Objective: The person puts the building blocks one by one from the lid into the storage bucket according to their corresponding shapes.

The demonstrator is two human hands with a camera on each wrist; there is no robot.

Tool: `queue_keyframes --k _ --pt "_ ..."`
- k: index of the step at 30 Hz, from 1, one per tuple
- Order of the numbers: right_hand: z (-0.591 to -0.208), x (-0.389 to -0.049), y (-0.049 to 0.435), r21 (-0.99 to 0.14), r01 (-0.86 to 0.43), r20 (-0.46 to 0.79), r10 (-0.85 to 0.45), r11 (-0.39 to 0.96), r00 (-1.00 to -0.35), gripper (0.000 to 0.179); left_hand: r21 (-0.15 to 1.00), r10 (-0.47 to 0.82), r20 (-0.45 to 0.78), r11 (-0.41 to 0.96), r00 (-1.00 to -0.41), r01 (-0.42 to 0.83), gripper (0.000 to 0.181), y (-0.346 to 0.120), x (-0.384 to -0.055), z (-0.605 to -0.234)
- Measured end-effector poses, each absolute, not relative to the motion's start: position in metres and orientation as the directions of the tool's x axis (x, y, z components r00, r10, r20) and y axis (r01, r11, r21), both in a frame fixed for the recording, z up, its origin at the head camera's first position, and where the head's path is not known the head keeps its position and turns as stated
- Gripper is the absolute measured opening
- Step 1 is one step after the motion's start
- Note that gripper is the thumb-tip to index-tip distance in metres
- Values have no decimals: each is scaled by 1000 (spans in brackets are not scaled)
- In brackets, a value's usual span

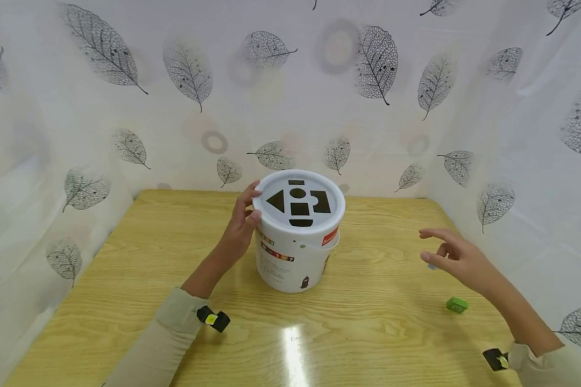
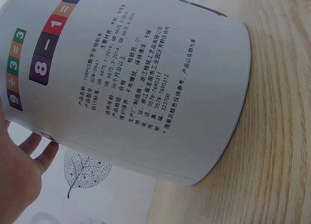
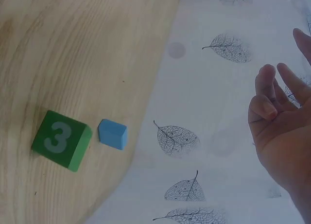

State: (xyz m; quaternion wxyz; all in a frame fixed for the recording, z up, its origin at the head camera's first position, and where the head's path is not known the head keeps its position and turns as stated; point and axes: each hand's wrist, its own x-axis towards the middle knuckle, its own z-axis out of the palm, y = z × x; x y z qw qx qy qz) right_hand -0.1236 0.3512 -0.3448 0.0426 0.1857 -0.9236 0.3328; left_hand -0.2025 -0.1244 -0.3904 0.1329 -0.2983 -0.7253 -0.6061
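Note:
A white bucket stands upright on the table, its lid pierced with a triangle, a circle and several other cut-outs. My left hand holds the bucket's left side at the lid's rim, thumb on the near side and fingers farther back. Up close in the left wrist view, the bucket's printed wall fills much of the picture. On the right, my right hand hovers with loosely bent fingers and nothing between them. Below it lie a green block marked 3 and a small blue block, mostly hidden by the hand in the head view.
The wood-grain table carries the bucket and both blocks. Behind it and along both sides hangs a pale curtain printed with leaves. A white carrying handle runs along the bucket's right side.

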Motion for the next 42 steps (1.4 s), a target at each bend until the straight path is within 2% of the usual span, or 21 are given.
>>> queue_keyframes --k 20,42 --pt "-376 -106 402 -634 -203 49 -224 746 -973 45 805 271 549 83 -790 588 44 -124 -203 -390" --pt "-413 -85 447 -677 -48 -158 -209 735 -965 46 806 272 552 72 -789 588 45 -123 -203 -391"
